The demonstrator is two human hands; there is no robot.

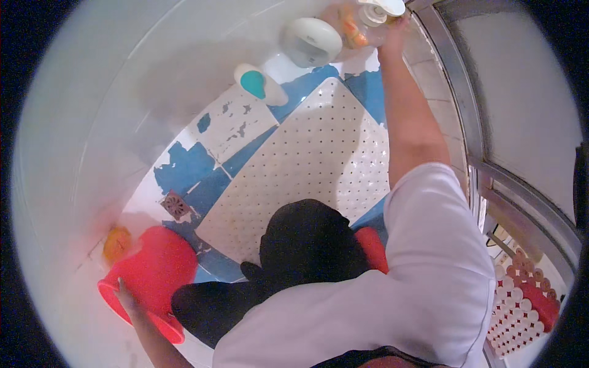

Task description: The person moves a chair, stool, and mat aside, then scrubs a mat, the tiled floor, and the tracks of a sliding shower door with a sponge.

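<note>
At the lower left, my left hand (126,299) grips the rim of a pinkish-red plastic bucket (168,257), which is tilted over on the shower floor. My right arm stretches forward to the far corner. There my right hand (396,28) is at a clear bottle (353,33) with orange colouring and a white pump top (377,13). Blur and the bottle partly hide its fingers, and I cannot tell whether they hold it. Just left of that bottle is a rounded white container (313,42). A white bottle-like item with a teal patch (253,84) lies nearer.
A perforated white bath mat (317,152) covers worn blue-and-white floor tiles (186,163). A drain cover (175,205) and an orange-yellow item (117,244) are at left. Another red object (372,248) shows beside my legs. A metal door frame (464,87) bounds the right; a circle-patterned mat (517,313) lies beyond.
</note>
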